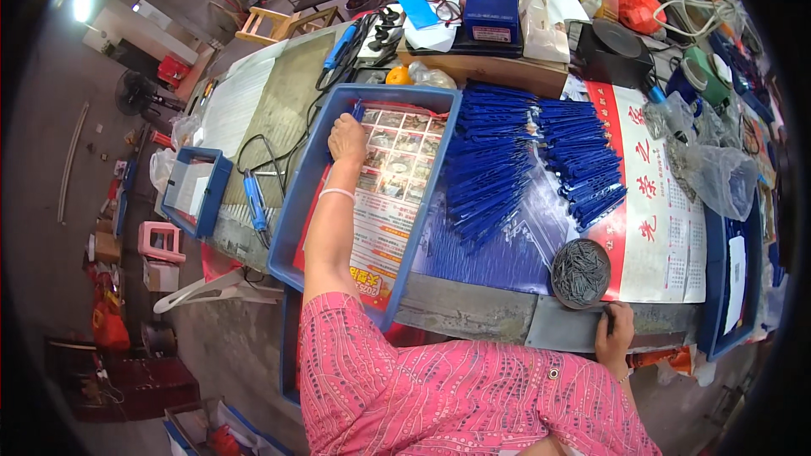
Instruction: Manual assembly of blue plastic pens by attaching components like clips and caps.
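Note:
My left hand reaches into the far left corner of a large blue tray, lined with printed paper. Its fingers are closed round a slim blue plastic strip. By the table's near edge, my right hand rests with curled fingers; whatever they pinch is too small to make out. Just beyond that hand stands a round bowl of dark thin metal pins. Two fanned piles of slim blue plastic strips, a larger pile and a smaller pile, lie right of the tray.
Beyond the strips, a wooden ledge carries a blue box and glasses. A small blue bin and a blue-handled tool lie left. Plastic bags and another blue tray flank the right side.

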{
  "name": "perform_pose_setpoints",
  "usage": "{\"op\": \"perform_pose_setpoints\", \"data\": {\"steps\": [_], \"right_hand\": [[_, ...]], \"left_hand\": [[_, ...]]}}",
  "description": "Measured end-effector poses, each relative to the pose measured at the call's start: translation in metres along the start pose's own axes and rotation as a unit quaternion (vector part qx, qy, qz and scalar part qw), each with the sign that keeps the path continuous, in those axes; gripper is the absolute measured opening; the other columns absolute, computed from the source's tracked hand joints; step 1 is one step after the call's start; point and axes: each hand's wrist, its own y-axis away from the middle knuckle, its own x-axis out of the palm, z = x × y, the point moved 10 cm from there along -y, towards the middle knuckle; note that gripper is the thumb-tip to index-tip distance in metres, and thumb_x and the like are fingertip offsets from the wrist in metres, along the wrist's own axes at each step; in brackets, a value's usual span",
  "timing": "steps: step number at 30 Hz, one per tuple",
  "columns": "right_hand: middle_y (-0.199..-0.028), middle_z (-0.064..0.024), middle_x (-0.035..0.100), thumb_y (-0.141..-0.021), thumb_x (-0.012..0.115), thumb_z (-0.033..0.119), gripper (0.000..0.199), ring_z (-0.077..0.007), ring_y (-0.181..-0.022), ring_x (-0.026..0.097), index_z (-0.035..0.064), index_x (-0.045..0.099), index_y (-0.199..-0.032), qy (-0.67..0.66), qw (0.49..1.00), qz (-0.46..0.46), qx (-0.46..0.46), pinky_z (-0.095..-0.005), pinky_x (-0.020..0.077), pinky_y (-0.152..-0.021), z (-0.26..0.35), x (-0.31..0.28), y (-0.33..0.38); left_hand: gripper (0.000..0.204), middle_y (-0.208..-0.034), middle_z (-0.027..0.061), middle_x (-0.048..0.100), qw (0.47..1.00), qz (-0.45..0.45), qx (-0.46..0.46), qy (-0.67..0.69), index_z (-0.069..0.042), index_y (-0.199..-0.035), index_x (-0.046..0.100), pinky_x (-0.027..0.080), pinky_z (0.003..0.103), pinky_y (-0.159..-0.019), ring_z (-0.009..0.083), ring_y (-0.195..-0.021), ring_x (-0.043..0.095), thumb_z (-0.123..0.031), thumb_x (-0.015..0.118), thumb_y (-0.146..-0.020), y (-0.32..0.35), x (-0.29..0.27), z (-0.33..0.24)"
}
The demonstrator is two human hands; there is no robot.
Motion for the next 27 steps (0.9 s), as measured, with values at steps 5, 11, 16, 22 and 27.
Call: {"op": "perform_pose_setpoints", "data": {"steps": [5,11,16,22,27], "right_hand": [[-0.092,-0.0196,0.054,-0.075,0.055,-0.006,0.018,-0.0367,-0.086,0.052,-0.0014,0.053,-0.093,-0.005,1.0,-0.001,0.009,-0.0416,0.0425,-0.076,0.001,-0.001,-0.001],[-0.092,-0.0192,0.054,-0.076,0.056,-0.006,0.019,-0.0358,-0.085,0.052,-0.0014,0.053,-0.094,0.004,1.0,-0.007,-0.008,-0.0409,0.0427,-0.075,0.008,-0.006,-0.001],[-0.095,-0.0191,0.056,-0.077,0.056,-0.007,0.019,-0.0348,-0.086,0.055,-0.0019,0.054,-0.096,-0.034,0.999,-0.026,-0.027,-0.0386,0.0452,-0.075,0.005,-0.009,0.009],[-0.116,-0.0154,0.053,-0.088,0.053,0.005,0.03,-0.0265,-0.104,0.055,-0.0013,0.047,-0.117,-0.421,0.902,0.085,0.031,-0.0336,0.0433,-0.09,0.088,0.044,-0.039],[-0.119,-0.0121,0.055,-0.097,0.046,0.031,0.038,-0.0227,-0.111,0.053,0.0025,0.046,-0.122,-0.781,0.496,0.228,0.304,-0.0354,0.0427,-0.093,0.152,0.129,-0.055]], "left_hand": [[0.017,-0.088,0.0199,0.064,0.999,0.023,0.013,0.026,-0.002,-0.09,0.05,0.053,0.043,-0.071,0.0339,-0.081,0.065,-0.019,0.05,-0.088,0.008,-0.012,-0.003],[0.028,-0.081,0.0239,0.062,0.994,-0.027,0.004,0.108,0.0,-0.09,0.047,0.05,0.049,-0.067,0.041,-0.075,0.063,-0.025,0.06,-0.085,0.015,-0.059,0.009],[0.03,-0.07,0.0205,0.06,0.954,-0.142,0.011,0.264,0.0,-0.084,0.052,0.047,0.044,-0.06,0.0368,-0.063,0.06,-0.029,0.056,-0.088,0.031,-0.157,0.027],[0.022,-0.067,-0.0003,0.05,0.762,0.019,-0.065,0.644,-0.005,-0.082,0.053,0.038,0.021,-0.054,0.0065,-0.058,0.045,-0.025,0.053,-0.092,0.107,-0.26,-0.059],[0.012,-0.076,-0.0008,0.049,0.664,-0.036,-0.052,0.745,-0.002,-0.095,0.049,0.039,0.024,-0.058,0.0072,-0.065,0.045,-0.012,0.054,-0.091,0.204,-0.291,-0.163]]}}
